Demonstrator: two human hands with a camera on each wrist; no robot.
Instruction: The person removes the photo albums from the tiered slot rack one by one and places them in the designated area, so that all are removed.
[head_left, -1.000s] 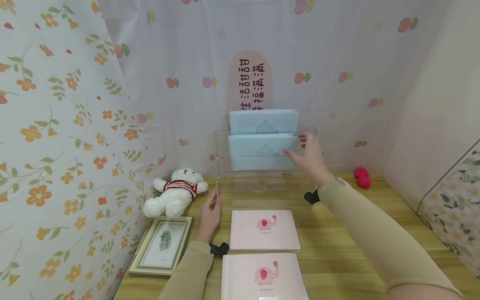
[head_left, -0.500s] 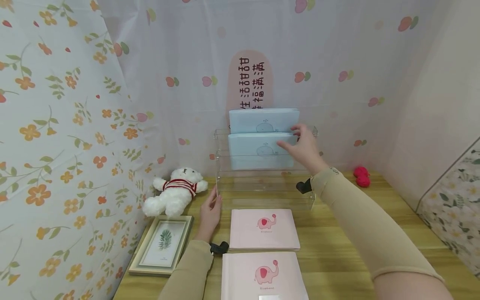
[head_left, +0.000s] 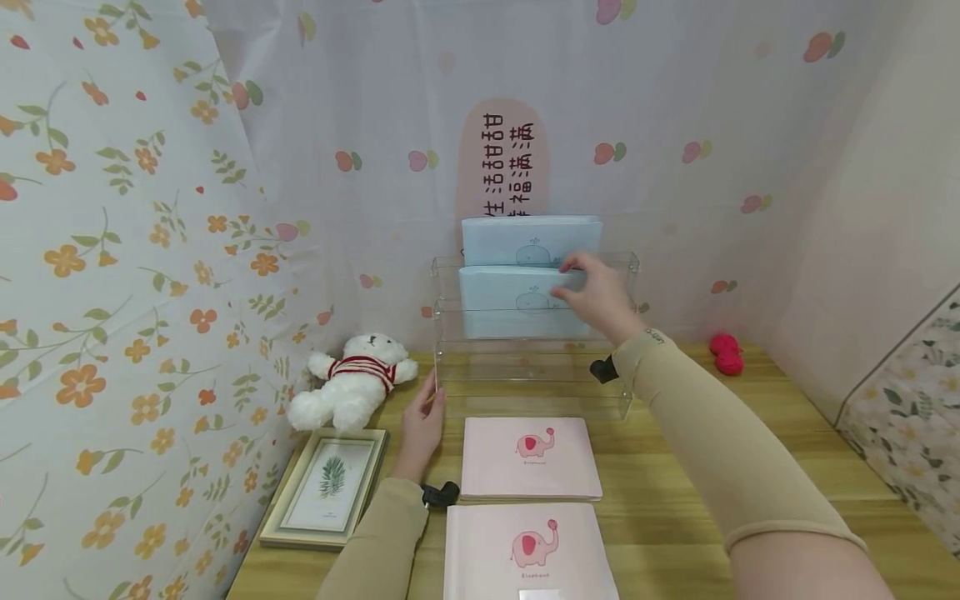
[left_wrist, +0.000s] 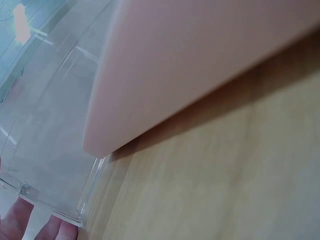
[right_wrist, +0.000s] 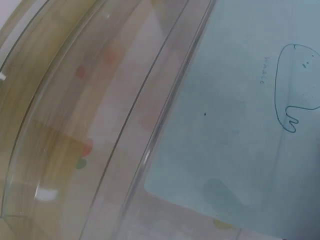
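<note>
Toward the back edge of the desk [head_left: 697, 492], a clear rack [head_left: 480, 362] is standing, with the front blue booklet [head_left: 487, 292] leaning upright in it, one tier below the rear blue booklet [head_left: 491, 237]. The right hand [head_left: 603, 300] is pinching the front blue booklet near its upper right corner, its grip setting the thumb before the cover and the fingers at the top edge, while the left hand [head_left: 422, 425] is gripping the rack's left side low down. A light pinch is probably serving best here, since squeezing could be creasing the thin-looking cover; any shift should be running straight along the tier, so neither booklet is snagging. Gentle bracing from the left should be stopping the rack from sliding toward the pink booklets [head_left: 487, 458], which are lying nearer the desk's front edge
</note>
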